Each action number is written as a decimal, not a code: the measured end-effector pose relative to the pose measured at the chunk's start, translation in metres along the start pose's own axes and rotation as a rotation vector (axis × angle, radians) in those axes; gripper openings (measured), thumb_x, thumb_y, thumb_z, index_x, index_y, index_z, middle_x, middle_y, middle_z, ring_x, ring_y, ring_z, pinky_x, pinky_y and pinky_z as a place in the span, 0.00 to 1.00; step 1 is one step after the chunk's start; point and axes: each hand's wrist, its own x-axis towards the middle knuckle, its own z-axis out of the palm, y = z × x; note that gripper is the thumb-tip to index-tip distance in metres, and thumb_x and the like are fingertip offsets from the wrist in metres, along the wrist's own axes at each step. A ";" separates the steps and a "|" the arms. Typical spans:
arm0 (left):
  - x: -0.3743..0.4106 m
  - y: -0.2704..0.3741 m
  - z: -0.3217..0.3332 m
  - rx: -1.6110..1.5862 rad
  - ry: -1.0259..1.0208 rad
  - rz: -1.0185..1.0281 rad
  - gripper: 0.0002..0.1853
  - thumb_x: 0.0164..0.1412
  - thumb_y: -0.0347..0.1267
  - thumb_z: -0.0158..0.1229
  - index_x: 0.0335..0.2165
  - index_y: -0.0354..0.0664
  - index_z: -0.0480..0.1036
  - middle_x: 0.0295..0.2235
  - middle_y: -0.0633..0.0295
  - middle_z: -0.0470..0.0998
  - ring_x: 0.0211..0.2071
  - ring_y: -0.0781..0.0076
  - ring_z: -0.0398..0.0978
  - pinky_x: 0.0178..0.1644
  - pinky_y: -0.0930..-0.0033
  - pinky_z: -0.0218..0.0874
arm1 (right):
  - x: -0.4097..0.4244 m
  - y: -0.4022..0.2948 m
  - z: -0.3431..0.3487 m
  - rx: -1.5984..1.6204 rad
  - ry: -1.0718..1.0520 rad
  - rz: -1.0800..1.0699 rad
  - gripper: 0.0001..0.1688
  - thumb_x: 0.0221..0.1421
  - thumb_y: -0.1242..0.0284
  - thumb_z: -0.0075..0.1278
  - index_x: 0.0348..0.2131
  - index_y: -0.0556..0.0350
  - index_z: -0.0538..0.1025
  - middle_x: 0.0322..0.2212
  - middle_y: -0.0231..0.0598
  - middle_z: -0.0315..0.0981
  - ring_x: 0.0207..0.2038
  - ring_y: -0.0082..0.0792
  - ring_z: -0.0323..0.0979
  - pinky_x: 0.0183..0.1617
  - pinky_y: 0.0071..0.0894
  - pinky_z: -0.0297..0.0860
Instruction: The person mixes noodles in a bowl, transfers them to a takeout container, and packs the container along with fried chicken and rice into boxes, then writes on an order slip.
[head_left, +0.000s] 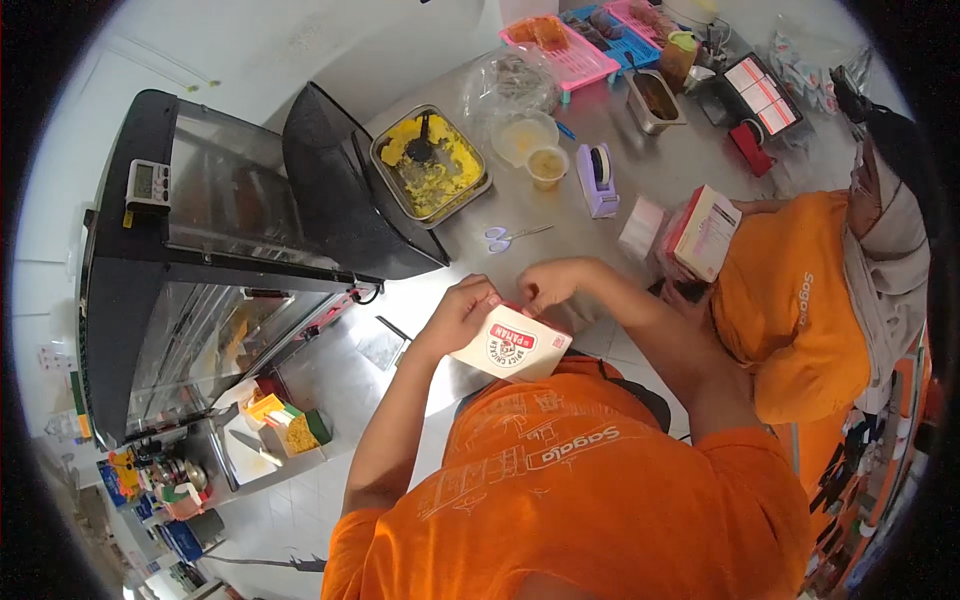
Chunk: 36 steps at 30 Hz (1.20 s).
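Note:
A cream cardboard food box (502, 346) with red edges and printed writing is held in front of my waist, tilted. My left hand (466, 315) grips its upper left side, thumb along the edge. At the top red edge, my right hand (553, 283) has curled fingers that pinch the rim of the box. Just beyond lie scissors with lilac handles (498, 240) on the steel table (555, 206). Farther back stand a lilac tape dispenser (598, 184), a small plastic cup of sauce (547, 166) and a steel pan of yellow food (431, 165) with a black spoon.
On the right, a co-worker in an orange shirt (795, 300) holds a similar box (701, 232). A glass display warmer (225, 225) fills the left side. Pink and blue baskets (574, 56) and a steel container of dark sauce (652, 105) stand at the back. A knife (255, 448) lies lower left.

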 end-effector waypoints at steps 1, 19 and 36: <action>0.002 0.001 -0.001 0.022 -0.011 0.050 0.09 0.69 0.28 0.54 0.33 0.33 0.76 0.27 0.54 0.71 0.34 0.59 0.72 0.43 0.61 0.64 | 0.004 0.020 0.014 0.098 -0.001 -0.091 0.27 0.61 0.53 0.60 0.39 0.61 0.76 0.36 0.39 0.75 0.34 0.34 0.72 0.39 0.34 0.69; -0.165 -0.105 -0.001 0.089 1.142 -0.364 0.18 0.61 0.33 0.64 0.47 0.36 0.75 0.46 0.46 0.79 0.50 0.46 0.76 0.58 0.53 0.65 | -0.066 0.043 0.036 0.231 0.695 0.345 0.14 0.59 0.68 0.63 0.37 0.63 0.79 0.37 0.37 0.77 0.42 0.30 0.74 0.49 0.33 0.70; -0.427 -0.349 -0.283 0.428 0.933 -1.445 0.17 0.59 0.34 0.57 0.42 0.37 0.83 0.44 0.40 0.82 0.57 0.27 0.69 0.64 0.22 0.47 | 0.071 -0.155 0.084 0.000 0.964 0.170 0.20 0.59 0.75 0.57 0.51 0.58 0.77 0.39 0.41 0.77 0.41 0.34 0.77 0.45 0.35 0.73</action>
